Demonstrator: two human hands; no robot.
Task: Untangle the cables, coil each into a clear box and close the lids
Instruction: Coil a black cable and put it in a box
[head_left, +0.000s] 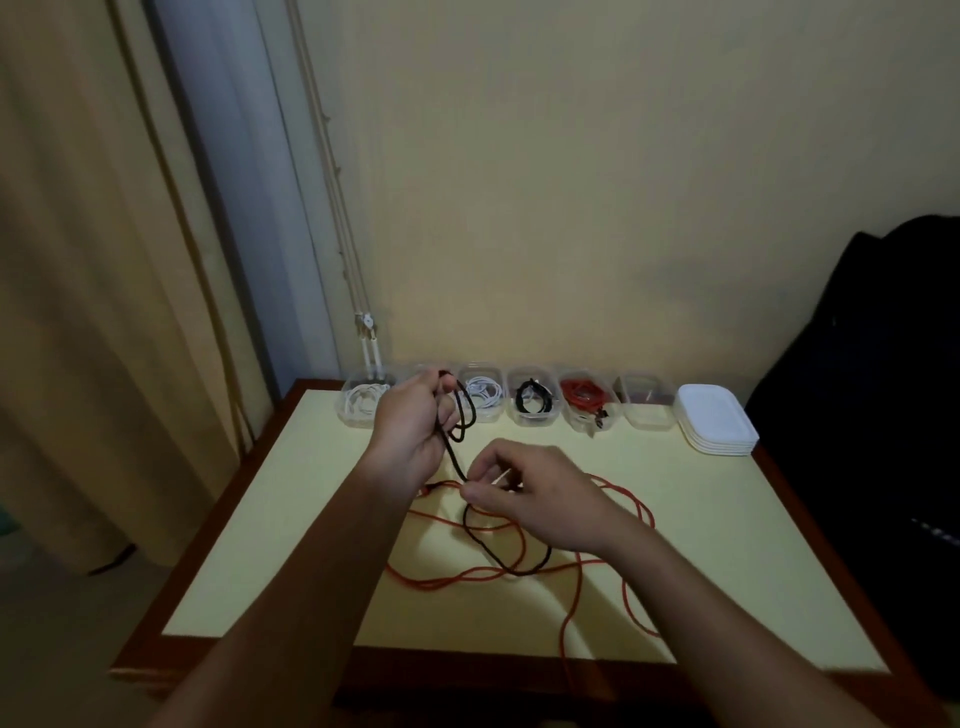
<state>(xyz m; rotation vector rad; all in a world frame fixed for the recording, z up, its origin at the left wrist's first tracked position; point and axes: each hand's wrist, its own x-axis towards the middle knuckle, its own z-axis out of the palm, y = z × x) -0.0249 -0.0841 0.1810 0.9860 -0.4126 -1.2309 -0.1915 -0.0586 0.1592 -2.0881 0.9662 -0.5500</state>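
Head camera: black cable held between both hands

The left hand (410, 423) is raised, its fingers curled around small loops of the black cable (471, 413). The right hand (530, 493), nearer and lower, pinches the same cable with thumb and fingertips. The rest of it lies on the table (249, 530), across the orange cable (431, 583). At the far edge stands a row of clear boxes (647, 413), with white lids (717, 423) stacked at its right.

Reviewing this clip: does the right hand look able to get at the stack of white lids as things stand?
Probably yes. Only table and a strand of orange cable lie between the right hand and the stack of white lids, but it pinches the black cable and would need to let go.
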